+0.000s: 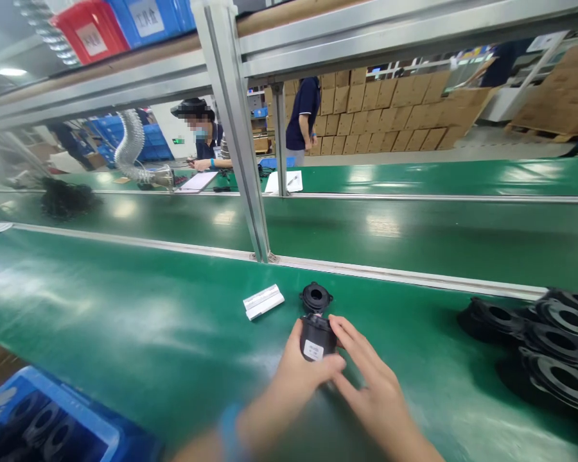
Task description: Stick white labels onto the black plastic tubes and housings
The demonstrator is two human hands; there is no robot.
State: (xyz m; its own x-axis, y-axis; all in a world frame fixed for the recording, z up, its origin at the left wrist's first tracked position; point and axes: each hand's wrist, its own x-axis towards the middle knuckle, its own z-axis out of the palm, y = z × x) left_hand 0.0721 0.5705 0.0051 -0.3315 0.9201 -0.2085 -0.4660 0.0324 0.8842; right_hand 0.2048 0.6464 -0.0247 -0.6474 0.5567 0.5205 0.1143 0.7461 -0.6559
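A black rounded housing (318,332) with a white label on its side is between my two hands at the middle of the green bench. My left hand (296,369) wraps round its left and near side, with the thumb across the front. My right hand (366,366) grips it from the right, fingertips at its upper edge and side. Just beyond the housing lies a black ring-shaped part (316,296) with a central hole and small lugs; whether the two are joined I cannot tell. To their left rests a white strip or stack of labels (264,301).
Several black ring-topped parts (553,340) are piled at the right. A blue bin (110,443) with similar parts stands at lower left. An aluminium post (234,128) rises behind the bench. Across the conveyor (414,228), a masked person (205,131) sits and another person (303,115) stands.
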